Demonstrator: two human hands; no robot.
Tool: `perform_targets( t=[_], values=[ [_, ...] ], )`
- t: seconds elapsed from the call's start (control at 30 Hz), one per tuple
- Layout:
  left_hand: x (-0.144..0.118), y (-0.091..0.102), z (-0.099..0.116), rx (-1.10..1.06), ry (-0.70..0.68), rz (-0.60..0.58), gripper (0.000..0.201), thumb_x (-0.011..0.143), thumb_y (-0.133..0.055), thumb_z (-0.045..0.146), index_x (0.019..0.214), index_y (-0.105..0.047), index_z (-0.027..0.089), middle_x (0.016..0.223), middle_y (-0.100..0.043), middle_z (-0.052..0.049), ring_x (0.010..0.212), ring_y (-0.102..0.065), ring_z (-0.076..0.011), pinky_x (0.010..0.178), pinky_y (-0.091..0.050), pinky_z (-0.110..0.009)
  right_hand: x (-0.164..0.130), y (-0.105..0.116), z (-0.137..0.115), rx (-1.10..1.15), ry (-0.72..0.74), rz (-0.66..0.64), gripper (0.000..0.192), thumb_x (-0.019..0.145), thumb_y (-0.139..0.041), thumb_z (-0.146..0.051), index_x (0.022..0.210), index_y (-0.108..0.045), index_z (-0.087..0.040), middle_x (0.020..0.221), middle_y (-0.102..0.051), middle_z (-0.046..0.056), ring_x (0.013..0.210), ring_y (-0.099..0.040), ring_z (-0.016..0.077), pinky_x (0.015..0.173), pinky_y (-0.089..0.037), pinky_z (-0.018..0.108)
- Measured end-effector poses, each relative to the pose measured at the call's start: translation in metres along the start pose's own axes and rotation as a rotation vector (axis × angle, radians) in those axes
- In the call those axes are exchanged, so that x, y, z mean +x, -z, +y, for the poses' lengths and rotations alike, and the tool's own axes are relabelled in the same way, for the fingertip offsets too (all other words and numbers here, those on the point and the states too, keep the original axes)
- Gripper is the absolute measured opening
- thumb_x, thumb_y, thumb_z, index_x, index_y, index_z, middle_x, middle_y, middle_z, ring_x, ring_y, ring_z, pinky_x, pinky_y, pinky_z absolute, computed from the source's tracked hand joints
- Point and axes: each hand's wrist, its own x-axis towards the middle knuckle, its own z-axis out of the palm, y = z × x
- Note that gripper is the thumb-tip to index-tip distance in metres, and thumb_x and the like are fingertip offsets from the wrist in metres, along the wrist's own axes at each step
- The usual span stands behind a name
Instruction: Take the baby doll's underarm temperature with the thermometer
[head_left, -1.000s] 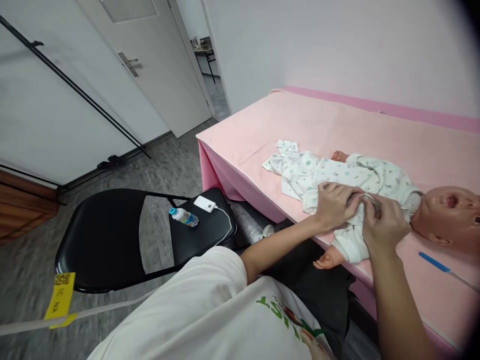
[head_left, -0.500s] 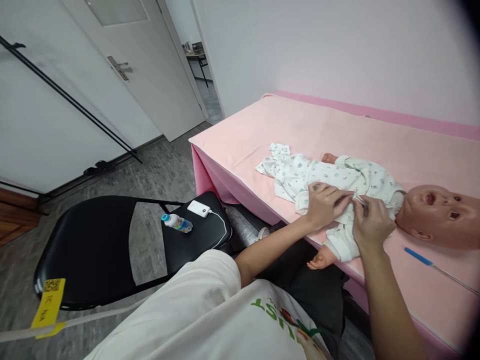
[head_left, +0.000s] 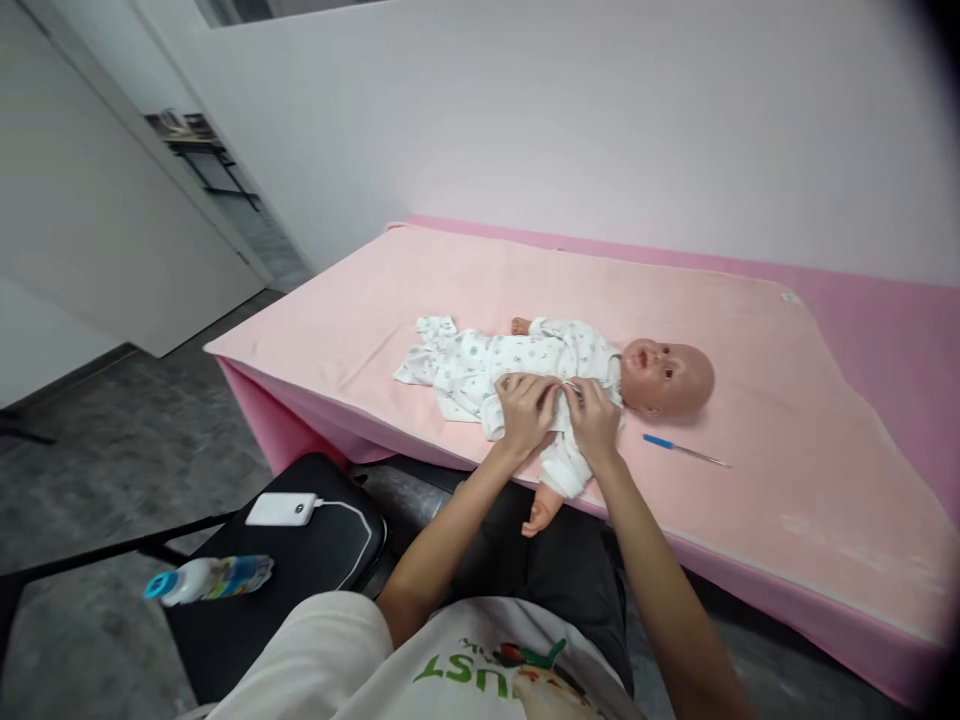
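A baby doll (head_left: 679, 380) lies on its back, head to the right, dressed in a white printed baby outfit (head_left: 525, 352). At the near side of its chest, my left hand (head_left: 525, 405) pinches a small white piece of the outfit, which looks like a tie. My right hand (head_left: 592, 415) is closed on the same spot, its fingertips almost meeting those of the left. Exactly what lies between the fingers is partly hidden. One doll arm (head_left: 547, 508) hangs toward me over the table edge, below my wrists.
Pink cloth (head_left: 750, 330) covers the table. A blue-handled thin metal rod (head_left: 667, 443) lies near the doll's head. At the lower left, a black chair (head_left: 300, 560) holds a bottle (head_left: 214, 580) and a white power bank (head_left: 281, 509) with a cable.
My view has turned right, so the doll and both hands appear farther left and the whole head shows. Both hands remain pinched at the outfit's chest.
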Motion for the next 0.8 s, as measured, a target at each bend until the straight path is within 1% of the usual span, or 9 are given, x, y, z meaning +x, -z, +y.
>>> perform_targets(
  t=[0.13, 0.23, 0.4, 0.5, 0.63, 0.67, 0.73, 0.8],
  values=[
    [-0.001, -0.001, 0.001, -0.025, 0.005, 0.007, 0.015, 0.089, -0.049, 0.024, 0.088, -0.064, 0.022, 0.086, -0.068, -0.001, 0.086, -0.055, -0.0179, 0.087, -0.029, -0.039, 0.002, 0.0, -0.001, 0.055, -0.033, -0.008, 0.027, 0.095, -0.039, -0.032, 0.093, -0.061, -0.017, 0.085, -0.066, 0.006, 0.077, -0.061, 0.0147, 0.067, -0.042, 0.024],
    [0.001, 0.001, -0.001, -0.015, 0.007, 0.025, 0.013, 0.088, -0.051, 0.023, 0.091, -0.064, 0.023, 0.088, -0.067, -0.002, 0.087, -0.055, -0.0195, 0.086, -0.03, -0.041, 0.003, -0.002, 0.0, 0.088, -0.046, 0.012, 0.024, 0.095, -0.039, -0.029, 0.096, -0.06, -0.017, 0.088, -0.067, 0.006, 0.08, -0.061, 0.0147, 0.068, -0.043, 0.024],
    [0.001, 0.011, -0.01, 0.044, 0.051, 0.084, 0.021, 0.081, -0.054, 0.012, 0.095, -0.063, 0.024, 0.096, -0.065, -0.005, 0.095, -0.053, -0.0238, 0.088, -0.03, -0.044, 0.002, -0.001, -0.002, 0.155, -0.094, 0.043, 0.02, 0.093, -0.04, -0.025, 0.094, -0.058, -0.017, 0.087, -0.065, 0.006, 0.08, -0.06, 0.0154, 0.071, -0.044, 0.025],
    [-0.001, 0.018, -0.016, 0.075, 0.062, 0.058, 0.021, 0.078, -0.054, 0.01, 0.091, -0.063, 0.023, 0.098, -0.062, -0.005, 0.098, -0.052, -0.0246, 0.09, -0.031, -0.044, 0.003, 0.001, -0.003, 0.192, -0.125, 0.051, 0.02, 0.092, -0.039, -0.024, 0.093, -0.058, -0.017, 0.087, -0.064, 0.007, 0.081, -0.059, 0.0159, 0.072, -0.045, 0.026],
    [-0.004, 0.022, -0.02, 0.112, 0.081, 0.011, 0.011, 0.079, -0.053, 0.016, 0.084, -0.062, 0.021, 0.094, -0.063, -0.006, 0.097, -0.052, -0.0248, 0.091, -0.031, -0.043, 0.002, 0.002, -0.004, 0.183, -0.148, 0.082, 0.024, 0.092, -0.036, -0.025, 0.095, -0.059, -0.017, 0.09, -0.064, 0.009, 0.085, -0.06, 0.0173, 0.072, -0.047, 0.027],
    [-0.004, 0.022, -0.02, 0.114, 0.085, 0.006, 0.009, 0.079, -0.052, 0.017, 0.082, -0.06, 0.021, 0.092, -0.063, -0.006, 0.095, -0.052, -0.0243, 0.091, -0.031, -0.043, 0.001, 0.001, -0.004, 0.161, -0.133, 0.086, 0.026, 0.092, -0.035, -0.024, 0.096, -0.059, -0.017, 0.093, -0.065, 0.01, 0.087, -0.061, 0.0179, 0.072, -0.047, 0.028],
    [-0.004, 0.021, -0.019, 0.102, 0.086, -0.001, 0.01, 0.082, -0.048, 0.018, 0.081, -0.058, 0.02, 0.088, -0.063, -0.004, 0.091, -0.053, -0.022, 0.091, -0.031, -0.041, -0.001, 0.0, -0.006, 0.1, -0.037, 0.046, 0.03, 0.092, -0.034, -0.023, 0.102, -0.061, -0.017, 0.103, -0.065, 0.013, 0.087, -0.062, 0.0185, 0.069, -0.048, 0.028],
    [-0.003, 0.021, -0.018, 0.073, 0.075, -0.014, 0.012, 0.085, -0.044, 0.02, 0.083, -0.056, 0.02, 0.086, -0.063, -0.003, 0.087, -0.055, -0.0196, 0.091, -0.031, -0.04, -0.002, -0.001, -0.01, 0.046, 0.13, -0.066, 0.033, 0.091, -0.033, -0.023, 0.107, -0.062, -0.018, 0.111, -0.064, 0.013, 0.079, -0.064, 0.0175, 0.065, -0.048, 0.028]
  ],
)
